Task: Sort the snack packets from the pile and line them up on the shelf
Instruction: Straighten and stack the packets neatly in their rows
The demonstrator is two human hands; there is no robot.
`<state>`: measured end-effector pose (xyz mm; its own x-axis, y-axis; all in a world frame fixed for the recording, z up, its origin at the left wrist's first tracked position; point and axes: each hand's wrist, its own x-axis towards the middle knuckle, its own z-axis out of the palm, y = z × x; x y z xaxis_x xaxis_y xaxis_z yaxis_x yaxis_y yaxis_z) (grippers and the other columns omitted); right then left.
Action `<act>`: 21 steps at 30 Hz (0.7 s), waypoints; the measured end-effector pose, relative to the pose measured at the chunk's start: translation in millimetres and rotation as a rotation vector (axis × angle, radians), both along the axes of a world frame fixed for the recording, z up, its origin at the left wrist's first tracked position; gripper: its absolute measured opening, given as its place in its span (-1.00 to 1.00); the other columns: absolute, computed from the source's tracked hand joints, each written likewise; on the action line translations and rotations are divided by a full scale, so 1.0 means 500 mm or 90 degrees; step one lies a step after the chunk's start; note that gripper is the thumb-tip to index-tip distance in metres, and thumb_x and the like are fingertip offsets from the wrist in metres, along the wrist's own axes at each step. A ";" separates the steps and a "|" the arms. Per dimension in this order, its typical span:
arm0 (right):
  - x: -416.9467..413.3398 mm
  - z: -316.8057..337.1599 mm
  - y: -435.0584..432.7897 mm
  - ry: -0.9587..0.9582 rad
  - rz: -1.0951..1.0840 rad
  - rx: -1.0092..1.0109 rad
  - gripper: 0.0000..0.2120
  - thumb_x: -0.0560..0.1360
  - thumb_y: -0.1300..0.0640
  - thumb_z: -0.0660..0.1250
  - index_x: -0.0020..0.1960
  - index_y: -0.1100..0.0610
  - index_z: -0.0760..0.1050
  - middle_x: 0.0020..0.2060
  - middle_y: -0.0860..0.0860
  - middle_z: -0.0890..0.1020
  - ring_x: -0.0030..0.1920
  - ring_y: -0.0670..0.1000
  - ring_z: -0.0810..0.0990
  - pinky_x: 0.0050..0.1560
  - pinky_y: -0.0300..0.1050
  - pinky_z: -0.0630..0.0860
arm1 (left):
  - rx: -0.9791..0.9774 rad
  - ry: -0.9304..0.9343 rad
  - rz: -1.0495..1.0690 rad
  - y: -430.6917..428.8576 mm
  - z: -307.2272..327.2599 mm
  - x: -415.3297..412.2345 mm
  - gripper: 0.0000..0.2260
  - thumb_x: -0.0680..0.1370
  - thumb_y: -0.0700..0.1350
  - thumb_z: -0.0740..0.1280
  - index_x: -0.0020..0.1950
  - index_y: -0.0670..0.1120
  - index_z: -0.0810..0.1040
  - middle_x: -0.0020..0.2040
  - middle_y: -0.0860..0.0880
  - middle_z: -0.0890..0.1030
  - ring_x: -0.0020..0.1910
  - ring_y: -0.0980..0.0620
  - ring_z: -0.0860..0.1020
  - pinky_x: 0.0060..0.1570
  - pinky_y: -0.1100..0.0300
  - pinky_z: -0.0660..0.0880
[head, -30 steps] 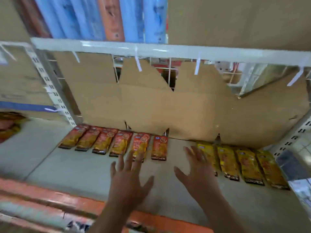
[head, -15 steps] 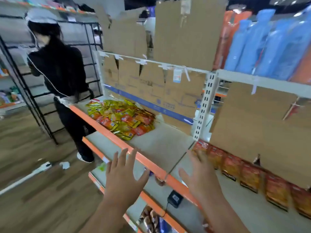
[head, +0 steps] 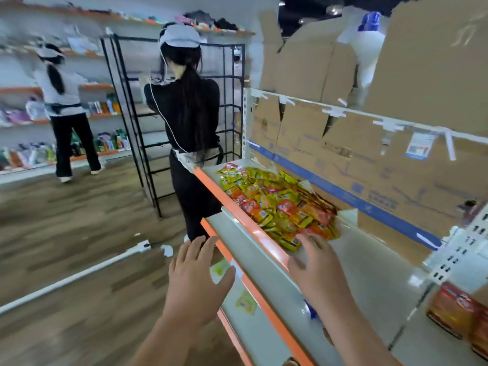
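A pile of yellow and red snack packets (head: 277, 204) lies on the grey shelf (head: 369, 273) with an orange front edge. My right hand (head: 314, 262) hovers with spread fingers just short of the pile's near end, holding nothing. My left hand (head: 196, 276) is spread open in the aisle, left of the shelf edge, also holding nothing. At the far right, red packets (head: 459, 315) lie lined up on the neighbouring shelf section.
A person in black (head: 190, 138) stands at the shelf's far end beside a black wire rack (head: 137, 122). Another person (head: 66, 109) faces shelves at the left. Torn cardboard (head: 356, 159) backs the shelf. A white rail (head: 74, 276) lies on the wood floor.
The view has swung left from the lined-up packets to the pile, which is now much closer. Both hands stay open; my right hand has come near the pile.
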<state>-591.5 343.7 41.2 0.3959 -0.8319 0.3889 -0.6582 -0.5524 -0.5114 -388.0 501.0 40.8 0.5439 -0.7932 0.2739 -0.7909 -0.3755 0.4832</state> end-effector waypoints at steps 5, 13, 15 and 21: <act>0.108 -0.012 -0.092 0.018 0.013 0.035 -0.49 0.43 0.08 0.47 0.36 0.13 0.54 0.23 0.09 0.57 0.27 0.18 0.52 0.26 0.12 0.51 | 0.012 -0.018 0.008 -0.087 -0.018 0.097 -0.30 0.44 0.39 0.08 0.55 0.17 0.31 0.49 0.17 0.36 0.55 0.04 0.22 0.52 -0.02 0.24; 0.249 -0.074 -0.382 0.011 -0.054 0.075 -0.57 0.39 0.11 0.54 0.24 0.12 0.62 0.13 0.06 0.64 0.17 0.14 0.61 0.18 0.05 0.57 | 0.056 -0.033 -0.077 -0.418 -0.072 0.258 -0.30 0.45 0.39 0.08 0.55 0.16 0.32 0.48 0.17 0.37 0.54 0.04 0.25 0.49 -0.03 0.29; 0.288 -0.087 -0.450 0.008 -0.076 0.100 -0.62 0.34 0.14 0.57 0.15 0.11 0.65 0.00 0.06 0.66 0.02 0.16 0.66 0.02 0.05 0.61 | 0.082 -0.042 -0.107 -0.499 -0.084 0.296 -0.31 0.47 0.39 0.10 0.55 0.14 0.34 0.46 0.13 0.40 0.52 0.00 0.31 0.47 -0.04 0.32; 0.406 -0.071 -0.584 0.060 -0.072 0.117 -0.64 0.47 -0.04 0.46 0.24 0.03 0.62 0.10 -0.04 0.66 0.12 0.04 0.62 0.13 -0.01 0.57 | 0.120 -0.045 -0.136 -0.663 -0.091 0.396 -0.37 0.53 0.35 0.17 0.56 0.13 0.35 0.46 0.13 0.42 0.48 0.04 0.33 0.46 -0.03 0.33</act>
<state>-388.7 51.7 5.5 0.3233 -0.9265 0.1925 -0.7605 -0.3754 -0.5298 -190.1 169.5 -4.9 0.3440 -0.9281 0.1428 -0.8912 -0.2748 0.3610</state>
